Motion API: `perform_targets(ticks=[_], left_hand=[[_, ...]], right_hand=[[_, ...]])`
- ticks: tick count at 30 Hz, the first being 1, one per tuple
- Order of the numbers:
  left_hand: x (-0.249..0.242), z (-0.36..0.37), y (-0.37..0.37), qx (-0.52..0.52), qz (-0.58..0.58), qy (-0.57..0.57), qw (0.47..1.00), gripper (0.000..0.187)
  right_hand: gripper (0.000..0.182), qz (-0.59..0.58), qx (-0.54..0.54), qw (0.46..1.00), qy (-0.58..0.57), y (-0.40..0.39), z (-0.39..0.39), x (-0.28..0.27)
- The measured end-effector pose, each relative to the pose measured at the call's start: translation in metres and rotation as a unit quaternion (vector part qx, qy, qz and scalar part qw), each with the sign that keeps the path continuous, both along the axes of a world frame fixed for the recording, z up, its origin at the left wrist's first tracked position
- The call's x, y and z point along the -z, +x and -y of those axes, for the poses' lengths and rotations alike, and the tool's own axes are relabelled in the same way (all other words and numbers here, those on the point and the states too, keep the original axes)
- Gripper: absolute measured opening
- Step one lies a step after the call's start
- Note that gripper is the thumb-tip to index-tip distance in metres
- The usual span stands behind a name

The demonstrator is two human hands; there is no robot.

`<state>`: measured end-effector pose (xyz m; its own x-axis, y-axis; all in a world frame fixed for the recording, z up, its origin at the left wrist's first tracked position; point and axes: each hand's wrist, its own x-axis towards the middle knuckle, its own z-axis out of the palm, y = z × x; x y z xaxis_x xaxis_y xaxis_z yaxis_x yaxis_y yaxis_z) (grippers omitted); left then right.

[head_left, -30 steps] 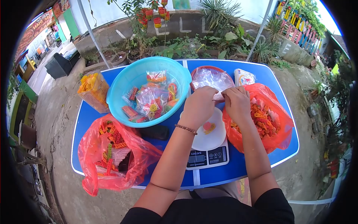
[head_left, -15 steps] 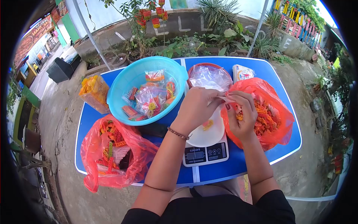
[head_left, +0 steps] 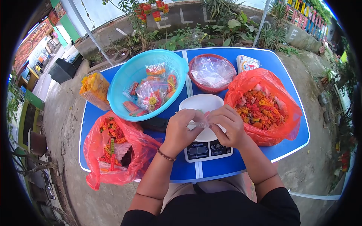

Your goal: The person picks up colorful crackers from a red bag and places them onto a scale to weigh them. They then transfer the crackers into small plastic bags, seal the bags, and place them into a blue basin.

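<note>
My left hand (head_left: 184, 128) and my right hand (head_left: 228, 125) meet above a white bowl (head_left: 205, 101), both closed in a pinch. Between their fingertips is a small clear plastic bag (head_left: 202, 124), with its contents mostly covered by my fingers. Beneath the hands, the bowl rests on a kitchen scale (head_left: 209, 151) with a black front panel. To the right of my right hand stands an open red plastic bag (head_left: 292, 126) full of orange, red and yellow crinkled snack pieces (head_left: 260, 109).
A turquoise basket (head_left: 114, 88) holds several filled packets. Behind the bowl, a red basket (head_left: 194, 81) contains clear bags. Another red bag (head_left: 130, 171) sits front left on the blue table (head_left: 181, 169). A tub of yellow snacks (head_left: 93, 89) and a white pack (head_left: 247, 64) stand farther back.
Both hands have come down and left, from beside the right red bag to over the bowl, still pinching the clear bag. The view has shifted slightly.
</note>
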<state>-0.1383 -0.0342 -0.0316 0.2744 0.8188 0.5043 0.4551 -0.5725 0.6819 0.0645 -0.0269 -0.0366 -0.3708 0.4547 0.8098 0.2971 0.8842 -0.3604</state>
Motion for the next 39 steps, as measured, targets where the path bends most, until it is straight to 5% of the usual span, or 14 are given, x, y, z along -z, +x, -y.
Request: perform_targets(ticks=[7,16,19,23,28,32,35,39], left_hand=[[-0.009,0.008,-0.015,0.242,0.195,-0.316,0.897,0.05],[0.006,-0.001,-0.019,0.24,0.116,-0.282,0.922,0.037],[-0.004,0.002,-0.016,0.181,0.139,-0.329,0.916,0.047],[0.008,-0.004,-0.019,0.189,0.21,-0.267,0.922,0.074],[0.01,-0.007,-0.017,0.175,0.311,-0.247,0.901,0.074],[0.025,-0.011,-0.01,0.097,0.293,-0.159,0.938,0.068],[0.017,-0.01,-0.013,-0.02,0.056,-0.006,0.998,0.066],[0.011,-0.007,-0.004,-0.1,-0.093,0.149,0.979,0.065]], right_hand=[[0.019,0.045,-0.051,0.996,-0.064,0.005,0.008,-0.009],[0.036,0.061,-0.051,0.994,-0.079,0.01,0.008,-0.004],[0.042,0.041,-0.024,0.998,-0.047,0.005,0.01,-0.01],[0.039,-0.018,0.074,0.996,-0.037,0.007,0.003,-0.008],[0.03,0.163,0.174,0.968,-0.075,0.019,-0.005,0.001],[0.025,0.182,0.197,0.959,-0.089,0.008,-0.002,0.006],[0.021,0.186,0.19,0.96,-0.084,0.007,-0.002,0.011],[0.014,0.077,0.168,0.979,-0.083,0.009,-0.01,0.015]])
